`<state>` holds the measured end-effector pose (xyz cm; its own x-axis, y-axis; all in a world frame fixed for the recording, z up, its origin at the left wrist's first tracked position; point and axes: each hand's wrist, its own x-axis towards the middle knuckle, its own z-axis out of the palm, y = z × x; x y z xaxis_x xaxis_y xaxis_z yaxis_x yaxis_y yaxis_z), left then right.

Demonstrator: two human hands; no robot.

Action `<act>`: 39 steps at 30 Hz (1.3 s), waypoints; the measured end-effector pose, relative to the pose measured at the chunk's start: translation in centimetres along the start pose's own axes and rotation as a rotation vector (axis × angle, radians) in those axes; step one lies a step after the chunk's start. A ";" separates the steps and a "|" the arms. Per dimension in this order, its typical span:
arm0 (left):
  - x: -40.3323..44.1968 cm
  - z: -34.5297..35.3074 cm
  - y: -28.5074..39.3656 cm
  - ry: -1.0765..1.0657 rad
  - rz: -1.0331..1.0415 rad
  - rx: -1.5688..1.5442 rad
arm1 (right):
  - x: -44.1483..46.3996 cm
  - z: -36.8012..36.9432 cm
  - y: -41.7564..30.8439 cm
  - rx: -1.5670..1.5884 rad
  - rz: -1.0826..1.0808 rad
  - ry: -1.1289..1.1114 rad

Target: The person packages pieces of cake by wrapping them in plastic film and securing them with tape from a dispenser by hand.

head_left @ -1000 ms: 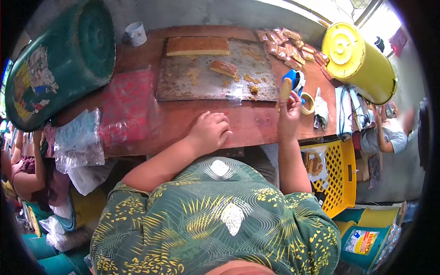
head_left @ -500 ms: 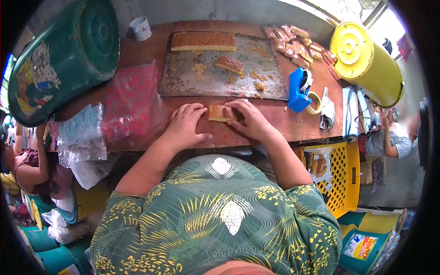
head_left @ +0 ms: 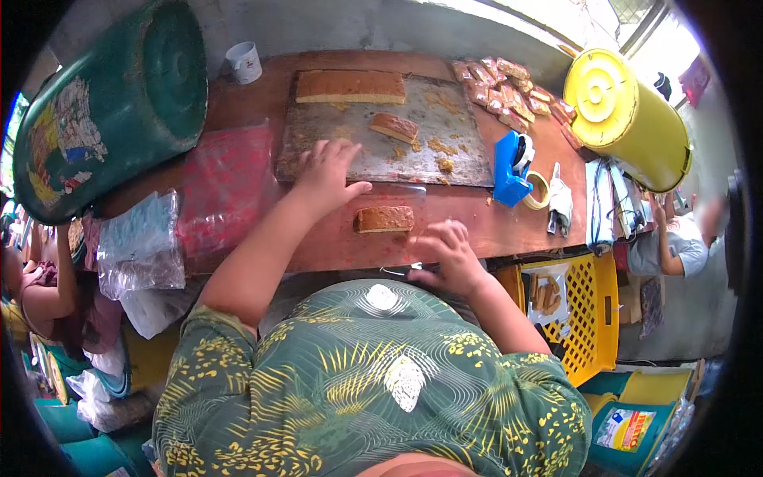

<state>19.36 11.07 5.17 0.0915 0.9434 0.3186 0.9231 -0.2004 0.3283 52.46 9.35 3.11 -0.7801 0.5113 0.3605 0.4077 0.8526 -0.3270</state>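
A slice of brown-topped cake [head_left: 385,219] lies on the table in front of me, on what looks like a thin clear plastic wrap. My left hand [head_left: 324,176] is up and left of it, fingers spread over the near edge of the metal tray [head_left: 318,131], holding nothing. To the right of the slice hovers my right hand [head_left: 450,256], apart from it, its fingers loosely bent and empty. On the tray sit a long row of cake [head_left: 350,86] and a single loose piece [head_left: 394,126], with crumbs around them.
Wrapped cake pieces [head_left: 502,91] are heaped at the back right. Nearby stand a blue tape dispenser [head_left: 510,171], a tape roll [head_left: 537,191] and a yellow bucket [head_left: 628,111]. Plastic bags [head_left: 226,187], a green drum [head_left: 119,111] and a white mug [head_left: 244,63] are leftward. A yellow crate [head_left: 592,318] sits below right.
Both hands have let go of the cake slice, which now lies lower on the table. My left hand has moved up to the tray edge; my right hand has drawn back toward me.
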 end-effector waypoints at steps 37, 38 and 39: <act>-2.8 -2.7 5.9 -0.075 0.243 -0.218 | 6.9 0.7 1.2 0.119 0.060 0.036; -2.9 -2.5 5.8 -0.025 0.271 -0.261 | 6.7 0.8 1.1 0.106 0.080 0.023; -3.0 -2.0 5.5 -0.058 0.256 -0.233 | 6.8 0.7 0.7 0.134 0.066 0.077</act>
<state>23.41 6.61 7.81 0.3363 0.8669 0.3679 0.7580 -0.4810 0.4406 47.06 13.32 4.72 -0.7128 0.5773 0.3983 0.3861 0.7971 -0.4644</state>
